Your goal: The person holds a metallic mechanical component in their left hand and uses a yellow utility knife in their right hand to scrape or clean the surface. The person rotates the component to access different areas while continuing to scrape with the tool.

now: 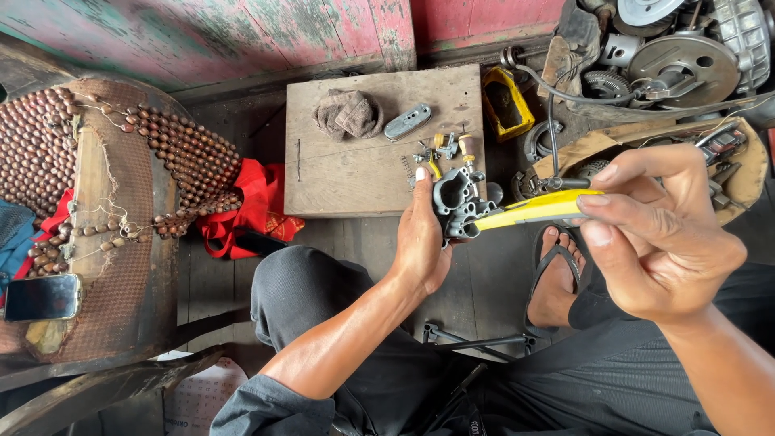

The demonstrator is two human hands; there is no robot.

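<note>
Above a dark floor, seen from the person's own head, two bare hands work at a small metal part. The left hand (421, 238) is closed around a grey cast-metal carburettor body (457, 203), thumb up along its side, holding it just over the near edge of a low wooden board (355, 173). The right hand (654, 230) pinches a yellow-handled screwdriver (537, 210) between thumb and fingers, its handle lying nearly level and its tip end meeting the grey body; the tip itself is hidden. On the board lie a crumpled brown rag (349, 114), a small grey metal cover (408, 121), and a scatter of little brass and steel parts (444, 147) just beyond the held piece. A yellow container (507, 101) stands beside the board's right edge, with engine parts and round metal plates (682, 60) piled further right. To the left, a seat draped in a wooden bead cover (56, 137) carries a phone (42, 296), and a red cloth bag (254, 206) sits between seat and board. A sandalled foot (557, 278) rests below the hands.
</note>
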